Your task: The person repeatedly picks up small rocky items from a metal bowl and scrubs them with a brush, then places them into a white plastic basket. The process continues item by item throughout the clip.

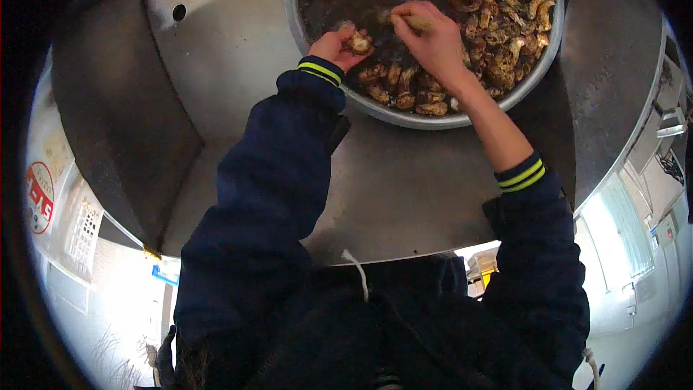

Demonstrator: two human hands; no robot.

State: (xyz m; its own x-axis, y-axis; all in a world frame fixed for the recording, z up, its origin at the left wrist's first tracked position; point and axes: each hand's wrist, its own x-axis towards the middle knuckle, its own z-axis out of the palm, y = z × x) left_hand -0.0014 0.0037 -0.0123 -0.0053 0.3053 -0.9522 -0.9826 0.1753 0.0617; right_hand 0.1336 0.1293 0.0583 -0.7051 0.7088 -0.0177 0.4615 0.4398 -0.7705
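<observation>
A large round metal pan stands before me, with many brown and cream mushroom-like pieces heaped along its right side and near rim. My left hand is over the pan's left part and holds one pale-brown mushroom-like piece between thumb and fingers. To its right, my right hand grips a small pale-handled tool. The tool's far end points left and is blurred, so its kind cannot be told. A gap separates the tool from the held piece. The pan's middle is dark, perhaps wet.
The pan rests on a metal work surface. A raised dark metal panel stands at the left, near a round hole in the metal. The surface's front edge is against my body, where a white drawstring hangs.
</observation>
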